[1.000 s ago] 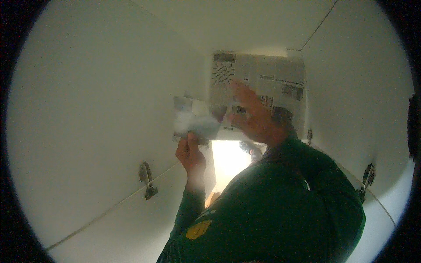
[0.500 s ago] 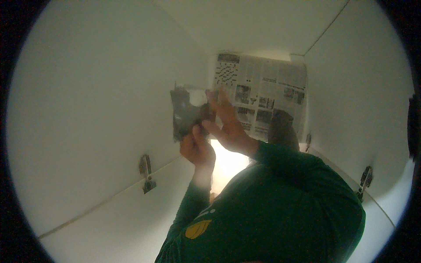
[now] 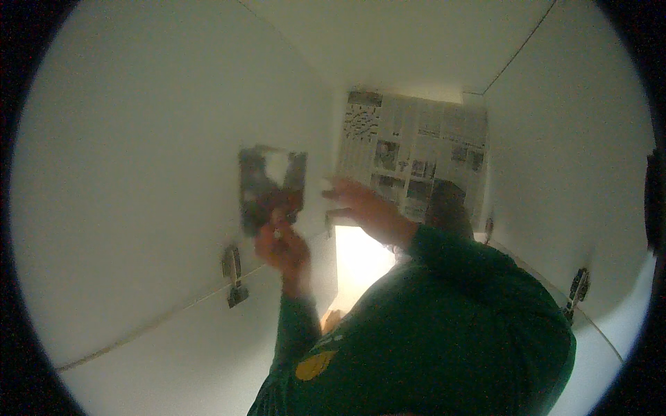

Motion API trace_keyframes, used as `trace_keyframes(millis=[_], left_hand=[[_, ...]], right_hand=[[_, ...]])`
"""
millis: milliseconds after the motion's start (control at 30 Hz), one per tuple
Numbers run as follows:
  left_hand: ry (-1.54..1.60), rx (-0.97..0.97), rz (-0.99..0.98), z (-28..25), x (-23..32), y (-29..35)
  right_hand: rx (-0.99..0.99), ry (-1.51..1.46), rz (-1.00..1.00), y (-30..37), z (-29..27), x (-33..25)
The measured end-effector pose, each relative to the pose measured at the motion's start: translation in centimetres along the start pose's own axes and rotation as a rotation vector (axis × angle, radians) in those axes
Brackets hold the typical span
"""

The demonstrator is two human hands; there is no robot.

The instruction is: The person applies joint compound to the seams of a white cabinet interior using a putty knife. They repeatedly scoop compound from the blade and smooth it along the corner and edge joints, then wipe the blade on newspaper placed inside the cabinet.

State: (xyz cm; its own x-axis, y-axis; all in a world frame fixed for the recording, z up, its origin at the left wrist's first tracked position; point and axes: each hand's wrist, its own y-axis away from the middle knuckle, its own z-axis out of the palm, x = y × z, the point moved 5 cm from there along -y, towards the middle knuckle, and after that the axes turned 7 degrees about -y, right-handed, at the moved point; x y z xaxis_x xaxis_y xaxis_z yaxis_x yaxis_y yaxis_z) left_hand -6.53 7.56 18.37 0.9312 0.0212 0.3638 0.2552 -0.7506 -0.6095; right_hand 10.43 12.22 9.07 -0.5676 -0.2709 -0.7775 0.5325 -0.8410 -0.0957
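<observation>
In my left hand (image 3: 283, 251) is a flat, squarish dark grey packet (image 3: 253, 197) with a pale patch near its top. My thumb and fingers pinch it by the lower edge, and it stands upright in front of the white panel on the left. Motion blurs the packet, so its exact kind does not show. To its right, my right hand (image 3: 368, 208) is apart from it, fingers stretched toward it and holding nothing. Behind the right hand lies a printed newspaper sheet (image 3: 430, 132).
White panels close in on both sides, the left panel (image 3: 152, 152) and the right panel (image 3: 576, 152). Metal hinges stick out, a left hinge (image 3: 234, 274) and a right hinge (image 3: 578, 291). A bright patch (image 3: 361, 263) glows below the newspaper.
My left hand has carried the packet left and slightly down. The right hand has come off the packet, leaving a gap between them.
</observation>
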Motion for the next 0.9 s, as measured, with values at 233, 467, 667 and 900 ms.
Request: trace_keyframes(millis=[233, 467, 667, 900], left_hand=[[-1.151, 0.186, 0.647, -12.0, -7.5, 2.7], [-0.612, -0.128, 0.33, -12.6, -9.9, 4.8], [-0.7, -0.439, -0.021, -14.0, -17.5, 10.9], [-0.638, -0.272, 0.361, -10.0, -3.3, 0.0]], right_hand=[[0.222, -0.123, -0.06, -8.1, -12.0, 3.2], [0.276, -0.351, 0.019, -24.5, -18.9, 6.1], [0.262, -0.504, 0.099, -32.1, -22.5, 9.4], [0.049, 0.528, -0.342, -37.8, -28.6, 11.4]])
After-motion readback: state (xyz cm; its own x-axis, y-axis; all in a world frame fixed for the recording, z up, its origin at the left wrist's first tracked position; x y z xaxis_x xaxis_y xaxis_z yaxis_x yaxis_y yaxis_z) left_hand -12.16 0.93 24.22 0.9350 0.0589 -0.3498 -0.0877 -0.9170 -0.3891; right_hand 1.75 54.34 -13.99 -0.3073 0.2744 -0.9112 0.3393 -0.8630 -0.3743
